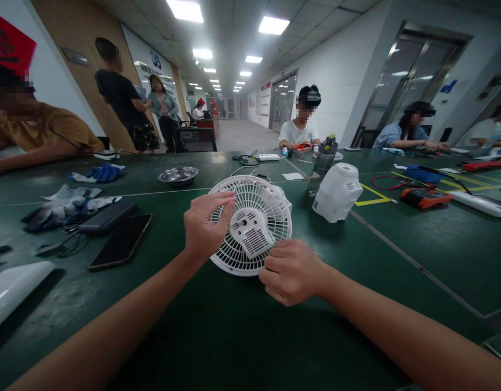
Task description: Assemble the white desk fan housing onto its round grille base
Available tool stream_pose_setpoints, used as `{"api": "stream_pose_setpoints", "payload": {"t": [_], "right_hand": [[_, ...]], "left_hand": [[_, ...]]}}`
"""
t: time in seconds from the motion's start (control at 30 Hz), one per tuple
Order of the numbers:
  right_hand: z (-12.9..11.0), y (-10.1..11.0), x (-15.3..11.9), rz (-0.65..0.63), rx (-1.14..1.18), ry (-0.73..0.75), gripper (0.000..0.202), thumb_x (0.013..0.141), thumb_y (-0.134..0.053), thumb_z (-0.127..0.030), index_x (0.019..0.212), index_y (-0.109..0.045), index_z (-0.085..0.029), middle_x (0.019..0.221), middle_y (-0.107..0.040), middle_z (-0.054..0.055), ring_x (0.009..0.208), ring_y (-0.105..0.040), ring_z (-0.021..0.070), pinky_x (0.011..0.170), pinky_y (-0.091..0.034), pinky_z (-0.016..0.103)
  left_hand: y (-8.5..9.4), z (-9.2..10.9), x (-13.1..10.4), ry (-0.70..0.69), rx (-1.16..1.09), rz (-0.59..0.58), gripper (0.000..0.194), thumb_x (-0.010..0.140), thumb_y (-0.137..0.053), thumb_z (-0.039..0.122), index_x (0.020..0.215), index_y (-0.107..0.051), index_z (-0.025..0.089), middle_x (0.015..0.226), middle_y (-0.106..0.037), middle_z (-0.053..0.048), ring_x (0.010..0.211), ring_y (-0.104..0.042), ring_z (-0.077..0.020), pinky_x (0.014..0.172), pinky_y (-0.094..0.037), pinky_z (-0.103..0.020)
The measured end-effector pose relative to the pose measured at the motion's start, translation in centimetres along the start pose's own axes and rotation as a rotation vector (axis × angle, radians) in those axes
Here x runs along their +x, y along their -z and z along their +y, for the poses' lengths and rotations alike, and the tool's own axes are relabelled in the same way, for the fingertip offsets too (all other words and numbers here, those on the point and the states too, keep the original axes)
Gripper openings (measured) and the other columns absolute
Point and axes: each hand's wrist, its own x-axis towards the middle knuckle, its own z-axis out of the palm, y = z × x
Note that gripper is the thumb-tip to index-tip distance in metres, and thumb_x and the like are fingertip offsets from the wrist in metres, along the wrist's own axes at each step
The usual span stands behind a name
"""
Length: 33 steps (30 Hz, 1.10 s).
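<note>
A white round fan head [221,258] with a slotted grille lies on the green table in front of me, its vented motor cover facing up. Over the grille's left side reaches my left hand [205,225], fingers stretched out and thumb apart from them. My right hand [291,271] is curled closed at the lower right rim, beside the motor cover; whatever its fingers hold is hidden. Behind the fan head, a second white part [283,196] shows partly. To the right stands a white plastic housing [338,193] with slots in its top.
A water bottle [321,168] stands behind the housing. On the left are a metal bowl [178,175], a phone [122,241], a black case [107,216] and gloves [63,209]. An orange-black meter [425,197] lies right. Several people sit or stand around.
</note>
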Motion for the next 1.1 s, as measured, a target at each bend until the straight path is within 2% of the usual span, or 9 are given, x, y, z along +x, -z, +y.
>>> {"api": "stream_pose_setpoints", "payload": {"t": [0.13,0.23,0.47,0.6,0.7,0.8,0.9,1.0,1.1], "right_hand": [[-0.1,-0.4,-0.1,0.001,0.049,0.001,0.023,0.082,-0.048,-0.026,0.060,-0.045,-0.021,0.052,-0.042,-0.005,0.048,-0.027,0.0095,0.049,-0.020,0.028],[-0.1,-0.6,-0.2,0.022,0.060,-0.023,0.026,0.085,-0.048,-0.023,0.060,-0.046,-0.020,0.051,-0.040,-0.006,0.047,-0.027,0.0086,0.048,-0.020,0.027],[0.1,-1.0,-0.1,0.292,0.086,-0.056,0.037,0.093,-0.044,-0.007,0.058,-0.042,-0.018,0.057,-0.041,-0.004,0.050,-0.027,0.0081,0.046,-0.023,0.025],[1.6,-1.6,-0.8,0.609,0.138,-0.454,0.040,0.086,-0.050,-0.004,0.057,-0.028,-0.021,0.057,-0.033,-0.005,0.052,-0.028,0.0088,0.050,-0.025,0.026],[3.5,-2.6,-1.5,0.722,0.313,-0.832,0.032,0.079,-0.056,-0.010,0.062,-0.032,-0.021,0.062,-0.041,-0.004,0.059,-0.042,0.0102,0.057,-0.035,0.026],[4.5,-4.0,-1.8,0.664,0.811,-1.196,0.014,0.081,-0.056,-0.021,0.076,-0.043,-0.022,0.067,-0.051,-0.003,0.060,-0.053,0.0120,0.058,-0.045,0.026],[3.7,-5.0,-1.2,0.428,1.376,-1.425,0.016,0.088,-0.053,-0.036,0.094,-0.048,-0.022,0.069,-0.059,-0.002,0.058,-0.061,0.0156,0.053,-0.049,0.027],[2.1,-5.3,-0.2,0.208,1.770,-1.438,0.032,0.092,-0.047,-0.051,0.104,-0.052,-0.021,0.074,-0.065,0.002,0.062,-0.065,0.0166,0.057,-0.053,0.029],[0.9,-5.1,0.6,0.151,2.037,-1.329,0.040,0.095,-0.040,-0.055,0.107,-0.056,-0.020,0.086,-0.069,0.006,0.073,-0.068,0.0162,0.070,-0.056,0.032]], "left_hand": [[-0.5,-2.3,-0.7,0.179,0.258,0.015,0.041,0.083,-0.068,0.029,0.122,-0.064,0.022,0.141,-0.054,-0.012,0.127,-0.053,-0.0328,0.105,-0.039,-0.054],[-0.8,-3.6,-1.3,0.285,0.264,-0.065,0.063,0.079,-0.071,0.031,0.138,-0.051,0.022,0.149,-0.044,-0.014,0.136,-0.042,-0.0372,0.109,-0.035,-0.058],[-0.9,-5.0,-2.7,0.632,-0.062,-0.144,0.057,0.083,-0.069,0.033,0.135,-0.049,0.023,0.113,-0.069,-0.010,0.096,-0.068,-0.0277,0.088,-0.054,-0.044],[-0.9,-5.9,-3.1,0.853,-0.189,-0.145,0.043,0.080,-0.073,0.034,0.118,-0.058,0.020,0.098,-0.072,-0.009,0.077,-0.070,-0.0242,0.068,-0.058,-0.038],[-1.0,-6.9,-3.3,0.933,-0.242,-0.159,0.033,0.080,-0.074,0.034,0.105,-0.062,0.017,0.095,-0.072,-0.010,0.075,-0.070,-0.0234,0.064,-0.058,-0.037],[-1.2,-7.7,-3.4,0.980,-0.295,-0.153,0.031,0.078,-0.075,0.035,0.100,-0.063,0.015,0.092,-0.072,-0.010,0.075,-0.070,-0.0227,0.064,-0.058,-0.037],[-1.3,-7.8,-3.4,0.964,-0.310,-0.150,0.032,0.078,-0.074,0.037,0.098,-0.063,0.015,0.092,-0.072,-0.010,0.076,-0.070,-0.0224,0.066,-0.058,-0.037],[-1.3,-7.4,-3.4,0.913,-0.297,-0.122,0.030,0.079,-0.073,0.037,0.097,-0.063,0.015,0.090,-0.072,-0.009,0.077,-0.070,-0.0223,0.067,-0.057,-0.037],[-1.1,-7.0,-3.4,0.874,-0.292,-0.081,0.028,0.080,-0.073,0.037,0.095,-0.063,0.016,0.088,-0.070,-0.007,0.076,-0.069,-0.0223,0.064,-0.057,-0.035]]}}
